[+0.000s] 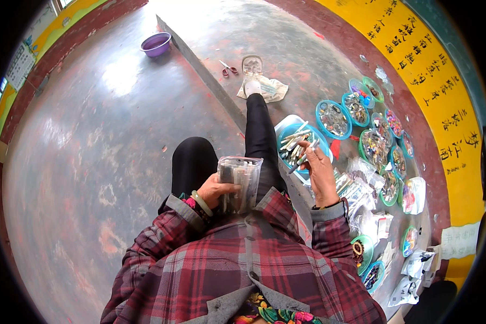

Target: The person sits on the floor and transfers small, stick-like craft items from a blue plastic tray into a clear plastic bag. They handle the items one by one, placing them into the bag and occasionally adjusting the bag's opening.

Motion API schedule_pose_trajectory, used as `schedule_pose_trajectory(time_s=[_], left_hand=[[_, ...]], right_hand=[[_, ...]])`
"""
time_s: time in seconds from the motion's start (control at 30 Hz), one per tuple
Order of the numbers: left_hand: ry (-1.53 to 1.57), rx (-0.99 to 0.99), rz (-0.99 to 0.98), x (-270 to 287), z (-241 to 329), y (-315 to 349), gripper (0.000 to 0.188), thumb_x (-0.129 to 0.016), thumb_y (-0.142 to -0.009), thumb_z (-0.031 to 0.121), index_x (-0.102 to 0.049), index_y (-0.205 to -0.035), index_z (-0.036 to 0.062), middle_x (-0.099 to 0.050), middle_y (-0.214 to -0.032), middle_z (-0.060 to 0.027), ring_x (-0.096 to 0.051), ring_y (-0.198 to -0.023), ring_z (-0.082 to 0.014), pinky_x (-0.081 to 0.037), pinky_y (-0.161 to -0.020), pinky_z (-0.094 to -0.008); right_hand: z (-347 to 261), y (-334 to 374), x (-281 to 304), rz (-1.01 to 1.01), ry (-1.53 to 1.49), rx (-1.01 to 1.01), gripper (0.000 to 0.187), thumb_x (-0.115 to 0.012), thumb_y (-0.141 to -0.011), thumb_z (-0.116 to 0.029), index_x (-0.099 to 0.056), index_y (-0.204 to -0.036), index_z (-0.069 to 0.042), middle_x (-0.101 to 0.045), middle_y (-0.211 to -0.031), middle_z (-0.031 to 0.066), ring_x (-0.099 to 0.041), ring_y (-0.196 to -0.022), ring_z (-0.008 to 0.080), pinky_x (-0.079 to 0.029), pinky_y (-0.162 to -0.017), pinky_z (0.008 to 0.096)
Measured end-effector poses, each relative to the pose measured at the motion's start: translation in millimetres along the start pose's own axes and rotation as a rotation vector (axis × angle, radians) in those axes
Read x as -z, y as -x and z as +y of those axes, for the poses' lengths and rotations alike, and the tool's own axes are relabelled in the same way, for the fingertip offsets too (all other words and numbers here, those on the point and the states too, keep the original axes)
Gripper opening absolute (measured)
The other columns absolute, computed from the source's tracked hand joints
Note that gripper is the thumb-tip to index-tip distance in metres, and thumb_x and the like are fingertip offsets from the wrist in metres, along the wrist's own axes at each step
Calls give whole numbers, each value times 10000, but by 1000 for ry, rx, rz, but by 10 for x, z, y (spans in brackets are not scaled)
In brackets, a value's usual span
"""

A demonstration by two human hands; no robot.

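My left hand [217, 190] is wrapped round a clear plastic pouch [245, 178] in front of my lap. Dark and pale slim things show through its wall, too blurred to name. My right hand [319, 171] pinches a slim pen [303, 160], pale and dark, above the near right part of a blue basin [321, 141]. Inside that basin lie several white and dark pens [294, 147] in a loose heap. A white tray [291, 120] shows behind and under the basin.
Several round baskets of small trinkets [333, 119] stand along the right. Plastic bags [356, 202] lie beside my right forearm. Ahead are red-handled scissors [229, 70], a cloth [272, 90] under my foot and a purple basin [156, 45]. A floor step [200, 70] runs diagonally.
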State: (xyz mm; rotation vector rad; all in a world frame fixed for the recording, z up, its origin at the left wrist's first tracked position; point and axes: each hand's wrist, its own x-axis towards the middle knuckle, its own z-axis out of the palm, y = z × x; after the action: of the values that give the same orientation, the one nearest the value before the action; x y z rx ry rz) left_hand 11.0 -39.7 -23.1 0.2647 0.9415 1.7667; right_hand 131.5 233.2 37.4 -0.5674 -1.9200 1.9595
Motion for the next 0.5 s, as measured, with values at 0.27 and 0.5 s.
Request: schedule_pose_trajectory(time_s=[0.27,0.5], left_hand=[[1,9,-28,34,-29,-16,375,-662,-802,24,-590,-1170,24,-648,-1038,-65,-625,-926,-185,-507,-812,-334],[22,31,-58,25,-15,-7,429,-678,-790,27,-564,-1203,14,-634,-1091,-73,-611,-986,-194,-480,-887,-351]], right_hand=[[-490,-219,-515,-45,-120,210,384,-570,-940,-137,-449,-1283,-13,-631,-885,95,-656,-784,166,-524,-639,235],[-358,-380,-777,-75,-94,198,315,-536,-957,-107,-528,-1264,-38,-635,-889,51,-620,-756,97,-529,-672,222]])
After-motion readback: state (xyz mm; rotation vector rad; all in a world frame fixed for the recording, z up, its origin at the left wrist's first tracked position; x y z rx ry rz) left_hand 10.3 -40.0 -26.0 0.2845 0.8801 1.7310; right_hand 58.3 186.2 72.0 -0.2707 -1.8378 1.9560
